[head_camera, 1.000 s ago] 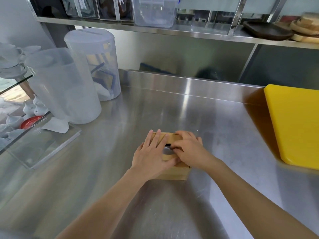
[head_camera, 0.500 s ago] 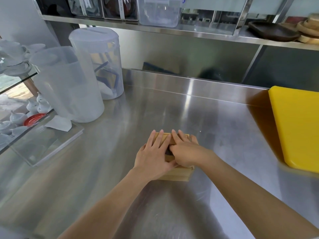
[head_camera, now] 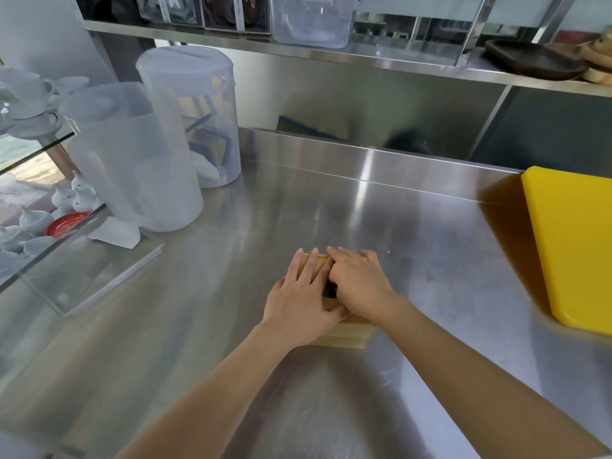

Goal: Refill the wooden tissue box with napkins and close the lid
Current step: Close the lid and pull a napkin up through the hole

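Note:
A small wooden tissue box (head_camera: 347,334) sits on the steel counter (head_camera: 397,233) in the middle of the head view. Both palms lie flat on its top. My left hand (head_camera: 303,299) covers the left half, fingers stretched forward and slightly apart. My right hand (head_camera: 361,281) covers the right half, fingers together and pointing left over the dark slot in the lid. Only the box's front side and a strip of its far edge show. No napkins are visible in or on the box.
Two large translucent plastic jugs (head_camera: 132,157) stand at the back left, with a clear acrylic tray (head_camera: 92,273) and a white paper scrap (head_camera: 116,231) beside them. A yellow cutting board (head_camera: 576,243) lies at the right. A shelf with containers (head_camera: 311,21) runs overhead.
My right hand has flattened and slid forward over the lid's slot, and my left fingers have closed up beside it. The box has stayed in place.

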Tool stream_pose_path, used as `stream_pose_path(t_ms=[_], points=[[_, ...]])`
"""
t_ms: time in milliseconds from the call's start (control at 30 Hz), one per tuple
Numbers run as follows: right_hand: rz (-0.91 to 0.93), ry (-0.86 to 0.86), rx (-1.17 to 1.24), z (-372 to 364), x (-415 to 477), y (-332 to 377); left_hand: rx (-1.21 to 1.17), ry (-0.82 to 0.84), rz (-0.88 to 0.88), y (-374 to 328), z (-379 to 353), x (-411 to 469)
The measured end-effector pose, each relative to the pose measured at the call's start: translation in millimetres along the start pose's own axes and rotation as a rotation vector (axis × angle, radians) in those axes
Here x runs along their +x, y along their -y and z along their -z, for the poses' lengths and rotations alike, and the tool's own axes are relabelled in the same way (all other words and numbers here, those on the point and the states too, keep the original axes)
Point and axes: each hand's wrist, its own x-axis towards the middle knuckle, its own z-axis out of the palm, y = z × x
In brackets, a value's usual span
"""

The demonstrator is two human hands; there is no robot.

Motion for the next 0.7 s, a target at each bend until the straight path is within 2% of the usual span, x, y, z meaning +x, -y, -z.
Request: stream_pose_path(t_ms=[100, 300, 467, 700], points=[[-0.018, -0.008, -0.005, -1, -1, 1, -0.005, 0.007, 0.003, 0, 1, 0], [-0.008, 0.103, -0.157, 4, -2, 5, -0.004, 0.009, -0.014, 1, 1, -1], [-0.005, -0.023, -0.069, -1, 2, 5, -0.032, 0.015, 0.006, 0, 1, -1], [0.079, -0.096, -0.018, -4, -2, -5, -0.039, 0.033, -0.001, 0, 3, -1]])
